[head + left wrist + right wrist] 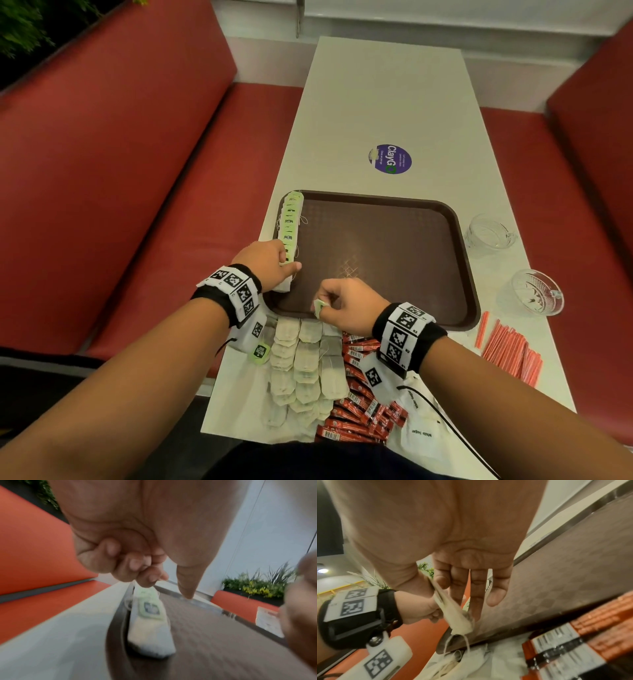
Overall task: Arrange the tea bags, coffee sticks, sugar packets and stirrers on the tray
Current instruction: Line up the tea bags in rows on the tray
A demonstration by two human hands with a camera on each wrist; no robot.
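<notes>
Tray holds tea bags along its left rim.

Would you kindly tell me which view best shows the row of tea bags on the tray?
The head view: the whole row of tea bags runs along the tray's left edge. The left wrist view shows only its near end, blurred; the right wrist view barely shows it.

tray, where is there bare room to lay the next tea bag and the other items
The tray floor is bare from the tea bag row on its left edge to the right rim. The near left corner is crowded: left hand on the row, right hand pinching a tea bag.
</notes>
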